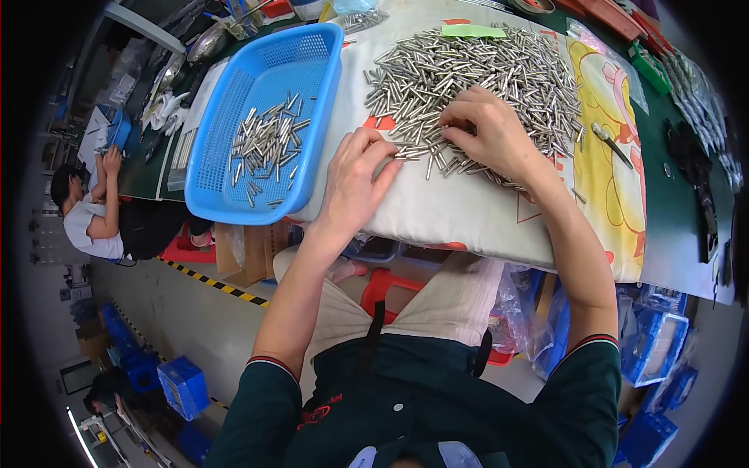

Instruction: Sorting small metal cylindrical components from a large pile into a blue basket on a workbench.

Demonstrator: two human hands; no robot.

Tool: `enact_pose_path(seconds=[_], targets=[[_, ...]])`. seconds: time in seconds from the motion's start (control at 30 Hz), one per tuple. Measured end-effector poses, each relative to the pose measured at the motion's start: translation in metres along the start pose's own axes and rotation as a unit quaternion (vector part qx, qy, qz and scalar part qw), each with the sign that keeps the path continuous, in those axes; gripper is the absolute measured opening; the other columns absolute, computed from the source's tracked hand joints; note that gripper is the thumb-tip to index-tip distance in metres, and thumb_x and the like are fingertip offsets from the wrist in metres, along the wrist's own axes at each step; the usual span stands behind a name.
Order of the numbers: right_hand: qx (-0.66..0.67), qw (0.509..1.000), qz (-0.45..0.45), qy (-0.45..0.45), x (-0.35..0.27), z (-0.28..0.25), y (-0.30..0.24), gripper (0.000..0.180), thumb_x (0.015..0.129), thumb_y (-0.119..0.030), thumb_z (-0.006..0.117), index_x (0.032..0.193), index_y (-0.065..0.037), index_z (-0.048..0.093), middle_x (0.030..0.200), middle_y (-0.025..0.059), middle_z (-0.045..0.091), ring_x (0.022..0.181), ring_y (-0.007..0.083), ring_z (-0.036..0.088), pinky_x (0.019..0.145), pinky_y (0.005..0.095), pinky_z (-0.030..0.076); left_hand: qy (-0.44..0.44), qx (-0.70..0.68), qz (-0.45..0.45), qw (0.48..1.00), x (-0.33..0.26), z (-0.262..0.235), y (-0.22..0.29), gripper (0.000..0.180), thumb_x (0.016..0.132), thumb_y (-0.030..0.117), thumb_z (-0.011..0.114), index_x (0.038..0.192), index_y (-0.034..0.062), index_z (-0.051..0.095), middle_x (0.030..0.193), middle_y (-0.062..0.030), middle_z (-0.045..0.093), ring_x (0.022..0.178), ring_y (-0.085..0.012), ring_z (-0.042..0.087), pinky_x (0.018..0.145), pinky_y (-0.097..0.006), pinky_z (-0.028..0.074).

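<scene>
A broad heap of short, shiny metal pins (499, 70) lies on the pale cloth covering the table. At the heap's left edge, my left hand (355, 175) rests with curled fingers, its fingertips beside a few loose pins. My right hand (495, 132) reaches over the near side of the heap, thumb and fingers bent toward each other above the pins. Whatever sits between the fingertips of either hand is too small or hidden to make out. Left of my left hand stands a blue plastic basket (324, 101) with a smaller batch of similar pins (269, 144) inside.
A green strip (473, 31) lies atop the heap's far side. On the yellow patterned cloth (608, 187) at right is a small dark-handled tool (612, 146). Another person (97, 210) works at far left. Blue crates (655, 343) stand below the table at right.
</scene>
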State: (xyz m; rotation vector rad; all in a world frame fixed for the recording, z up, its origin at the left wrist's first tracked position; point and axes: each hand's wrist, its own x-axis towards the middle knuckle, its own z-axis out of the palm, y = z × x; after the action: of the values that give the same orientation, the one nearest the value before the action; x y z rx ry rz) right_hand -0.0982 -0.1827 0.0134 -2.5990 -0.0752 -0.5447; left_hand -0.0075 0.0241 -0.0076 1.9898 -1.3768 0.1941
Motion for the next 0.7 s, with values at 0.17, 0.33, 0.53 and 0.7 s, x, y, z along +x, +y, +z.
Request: enact_pose_path(seconds=[0.17,0.33,0.53,0.7], targets=[[0.024,0.998,-0.043,0.043,0.001,0.006,-0.006,0.012,0.072,-0.013,0.063,0.079,-0.004,0.061,0.079,0.0066,0.056,0.082,0.025,0.05,0.075,0.0349,0.043,0.014,-0.008,-0.003,1.0,0.003,0.001,0.006,0.023,0.069,0.005,0.068,0.09,0.0014,0.059,0.086,-0.0102,0.053,0.084,-0.0286,0.053,0.074,-0.038,0.044],[0.176,0.978,0.109,-0.001,0.003,0.002,-0.017,0.015,0.077,-0.014,0.063,0.082,-0.001,0.059,0.074,0.0098,0.058,0.073,0.0249,0.054,0.069,0.0351,0.045,0.005,-0.009,0.005,1.0,0.005,0.0,0.009,0.022,0.068,0.005,0.068,0.088,0.0016,0.06,0.084,-0.01,0.052,0.083,-0.0278,0.052,0.074,-0.039,0.043],[0.147,0.986,0.071,-0.018,0.001,-0.003,-0.023,0.017,0.078,-0.016,0.062,0.083,0.0,0.059,0.071,0.0111,0.058,0.068,0.0245,0.056,0.064,0.0352,0.045,-0.016,0.003,0.002,1.0,0.006,-0.001,0.008,0.016,0.067,0.004,0.068,0.08,-0.0004,0.06,0.082,-0.0089,0.055,0.079,-0.0266,0.055,0.069,-0.037,0.044],[0.129,0.991,0.02,-0.015,-0.003,0.004,-0.024,0.018,0.078,-0.016,0.062,0.084,0.001,0.06,0.073,0.0119,0.06,0.068,0.0247,0.058,0.064,0.0339,0.046,-0.042,0.073,0.041,0.996,0.009,-0.009,0.017,0.011,0.067,0.002,0.066,0.076,0.0013,0.059,0.076,-0.0079,0.052,0.075,-0.0258,0.053,0.066,-0.036,0.043]])
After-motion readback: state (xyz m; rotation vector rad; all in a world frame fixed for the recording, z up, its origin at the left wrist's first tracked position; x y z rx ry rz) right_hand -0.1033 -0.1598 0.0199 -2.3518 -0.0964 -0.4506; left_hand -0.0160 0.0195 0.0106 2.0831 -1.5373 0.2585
